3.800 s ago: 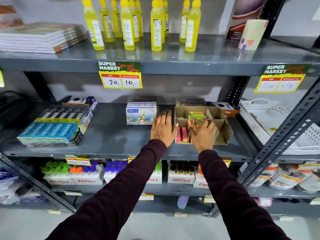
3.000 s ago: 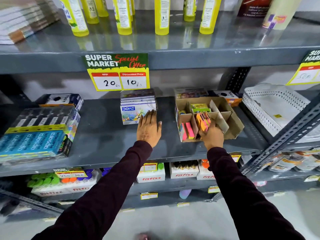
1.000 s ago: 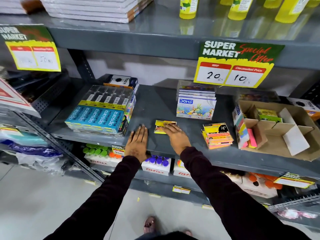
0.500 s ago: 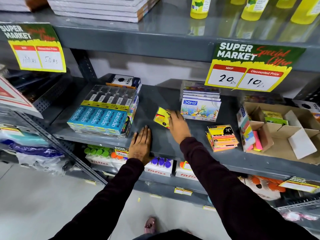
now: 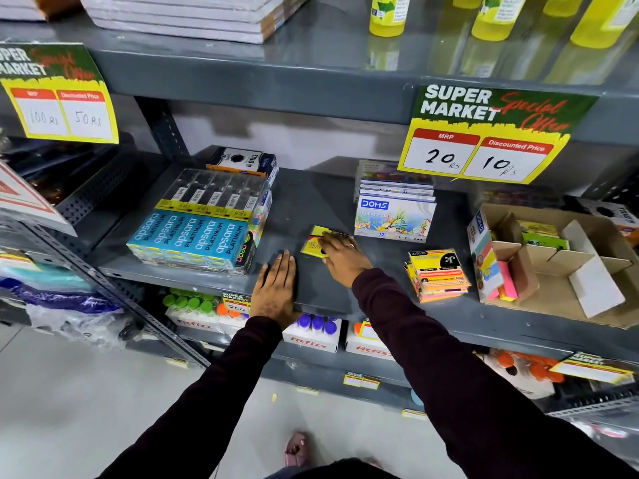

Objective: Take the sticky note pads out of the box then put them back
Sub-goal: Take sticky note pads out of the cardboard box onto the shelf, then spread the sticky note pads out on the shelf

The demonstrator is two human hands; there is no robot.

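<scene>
Resting right hand (image 5: 340,259) on one pad (image 5: 313,242); one stack (image 5: 438,275) beside box (image 5: 567,271).

Both arms stretched forward in dark sleeves. Left hand (image 5: 276,288) flat, palm down, fingers together on the shelf (image 5: 311,202) front edge. Right hand (image 5: 342,257) just beside it, fingers spread, pressing down, nothing clasped.

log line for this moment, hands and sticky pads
phase: taking out | right hand: on yellow sticky note pad, grip unclear | left hand: flat on shelf | stack of pads: beside cardboard box
</scene>
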